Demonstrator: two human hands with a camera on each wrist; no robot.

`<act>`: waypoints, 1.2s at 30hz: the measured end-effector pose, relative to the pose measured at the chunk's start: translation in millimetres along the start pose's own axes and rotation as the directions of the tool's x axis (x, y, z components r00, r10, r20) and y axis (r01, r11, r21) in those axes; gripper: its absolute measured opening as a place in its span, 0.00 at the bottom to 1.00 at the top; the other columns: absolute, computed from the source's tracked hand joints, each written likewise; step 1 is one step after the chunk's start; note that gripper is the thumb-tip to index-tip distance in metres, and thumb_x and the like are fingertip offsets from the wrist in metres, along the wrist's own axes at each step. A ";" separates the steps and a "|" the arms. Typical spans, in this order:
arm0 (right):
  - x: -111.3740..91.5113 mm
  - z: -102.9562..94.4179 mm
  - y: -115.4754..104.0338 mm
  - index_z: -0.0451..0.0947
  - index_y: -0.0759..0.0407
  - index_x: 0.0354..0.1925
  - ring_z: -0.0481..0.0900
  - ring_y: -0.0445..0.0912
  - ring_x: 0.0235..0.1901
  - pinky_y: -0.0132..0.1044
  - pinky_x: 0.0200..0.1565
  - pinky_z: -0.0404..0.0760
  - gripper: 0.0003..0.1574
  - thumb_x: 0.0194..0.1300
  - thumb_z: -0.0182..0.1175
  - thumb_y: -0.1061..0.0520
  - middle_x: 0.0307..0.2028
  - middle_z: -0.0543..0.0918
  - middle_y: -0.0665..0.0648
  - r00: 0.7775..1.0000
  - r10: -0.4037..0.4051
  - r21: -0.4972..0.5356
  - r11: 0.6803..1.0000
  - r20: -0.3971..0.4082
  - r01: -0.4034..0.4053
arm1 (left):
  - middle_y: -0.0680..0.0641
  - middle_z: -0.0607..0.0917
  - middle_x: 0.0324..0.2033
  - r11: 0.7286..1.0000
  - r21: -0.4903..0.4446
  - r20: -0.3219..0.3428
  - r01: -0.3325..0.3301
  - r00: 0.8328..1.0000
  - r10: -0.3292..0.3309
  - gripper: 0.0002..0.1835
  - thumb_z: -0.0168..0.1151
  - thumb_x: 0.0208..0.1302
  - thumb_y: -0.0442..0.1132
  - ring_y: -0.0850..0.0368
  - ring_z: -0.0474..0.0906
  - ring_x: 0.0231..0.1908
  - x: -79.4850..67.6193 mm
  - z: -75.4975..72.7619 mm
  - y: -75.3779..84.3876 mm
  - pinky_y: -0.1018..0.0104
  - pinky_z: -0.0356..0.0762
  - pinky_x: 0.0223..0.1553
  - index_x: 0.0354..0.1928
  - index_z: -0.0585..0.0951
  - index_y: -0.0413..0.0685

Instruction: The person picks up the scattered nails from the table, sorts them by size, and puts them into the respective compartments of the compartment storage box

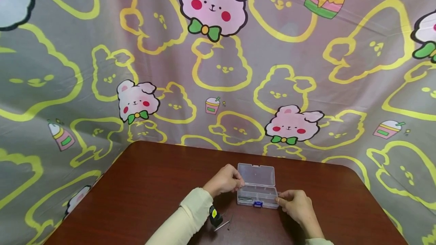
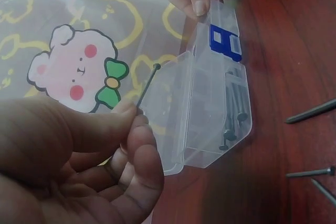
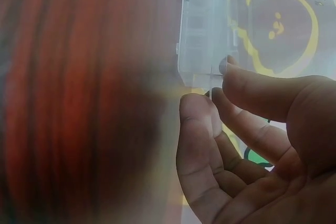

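Observation:
My left hand [image 1: 225, 180] pinches a thin dark nail [image 2: 148, 85] between thumb and forefinger, its flat head pointing up and away. It is held over the open lid side of a clear plastic compartment box [image 1: 274, 196]. Several nails [image 2: 231, 108] lie together in the compartment at the box's left front. My right hand [image 1: 295, 204] grips the box's right end with thumb and fingers; in the right wrist view its fingertips [image 3: 197, 108] are at the box's edge. The hinged lid [image 1: 256, 175] leans back, and a blue latch [image 1: 258, 204] sits on the front.
Loose nails [image 1: 222, 226] lie on the dark reddish wooden table [image 1: 163, 184], in front of the box and to its left. A black device with a yellow label [image 1: 214, 215] is worn at my left wrist. Behind the table hangs a patterned curtain [image 1: 225, 131].

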State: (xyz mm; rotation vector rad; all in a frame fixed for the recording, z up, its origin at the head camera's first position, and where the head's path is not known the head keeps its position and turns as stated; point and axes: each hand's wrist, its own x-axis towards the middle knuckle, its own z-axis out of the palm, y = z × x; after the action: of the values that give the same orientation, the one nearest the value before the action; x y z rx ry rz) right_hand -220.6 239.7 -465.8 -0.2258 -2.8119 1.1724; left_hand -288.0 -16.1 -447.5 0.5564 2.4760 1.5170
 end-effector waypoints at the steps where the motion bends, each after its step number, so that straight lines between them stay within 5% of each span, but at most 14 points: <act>1: 0.1 0.1 0.0 0.87 0.59 0.33 0.80 0.44 0.22 0.39 0.25 0.75 0.06 0.58 0.73 0.57 0.21 0.83 0.50 1.000 -0.002 -0.001 1.000 0.000 0.002 | 0.48 0.83 0.18 1.000 0.009 -0.003 -0.004 1.000 0.004 0.08 0.64 0.63 0.24 0.61 0.75 0.18 1.1 0.5 0.1 0.69 0.74 0.18 0.27 0.87 0.35; 12: -0.2 1.8 0.0 0.87 0.59 0.32 0.81 0.44 0.22 0.39 0.25 0.75 0.07 0.58 0.74 0.56 0.23 0.85 0.50 1.000 -0.008 -0.006 1.000 -0.005 0.008 | 0.53 0.81 0.16 0.983 0.184 -0.014 -0.003 1.000 0.005 0.09 0.69 0.60 0.27 0.64 0.74 0.17 11.0 8.7 2.8 0.71 0.72 0.18 0.22 0.87 0.40; 22: 0.6 1.2 1.3 0.87 0.57 0.31 0.79 0.43 0.20 0.39 0.24 0.73 0.06 0.57 0.74 0.56 0.19 0.82 0.49 1.000 -0.024 -0.023 0.999 -0.019 0.024 | 0.57 0.83 0.20 0.926 0.377 0.007 -0.015 1.000 0.014 0.08 0.74 0.58 0.32 0.62 0.69 0.19 18.0 13.8 12.7 0.70 0.69 0.21 0.22 0.88 0.46; 30: 0.6 0.8 -0.1 0.87 0.58 0.32 0.79 0.43 0.20 0.39 0.24 0.73 0.07 0.58 0.74 0.56 0.19 0.82 0.50 1.000 -0.010 -0.016 1.000 -0.011 0.010 | 0.58 0.85 0.22 0.886 0.463 0.005 -0.039 0.999 0.041 0.10 0.77 0.55 0.37 0.64 0.74 0.29 22.2 19.8 13.9 0.70 0.78 0.41 0.18 0.88 0.51; 36: 0.6 0.3 0.5 0.87 0.58 0.31 0.79 0.43 0.20 0.39 0.25 0.72 0.07 0.58 0.74 0.56 0.18 0.82 0.49 1.000 -0.016 -0.023 1.000 -0.014 0.016 | 0.61 0.82 0.16 0.896 0.441 -0.028 -0.045 0.998 0.064 0.11 0.80 0.52 0.38 0.65 0.75 0.25 22.0 19.5 11.4 0.70 0.76 0.30 0.16 0.87 0.52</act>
State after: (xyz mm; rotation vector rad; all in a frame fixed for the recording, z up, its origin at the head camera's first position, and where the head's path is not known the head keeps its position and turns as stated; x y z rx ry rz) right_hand -221.2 240.0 -466.3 -0.2116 -2.8106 1.1312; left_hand -298.9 13.4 -445.5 0.6710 2.8738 0.9811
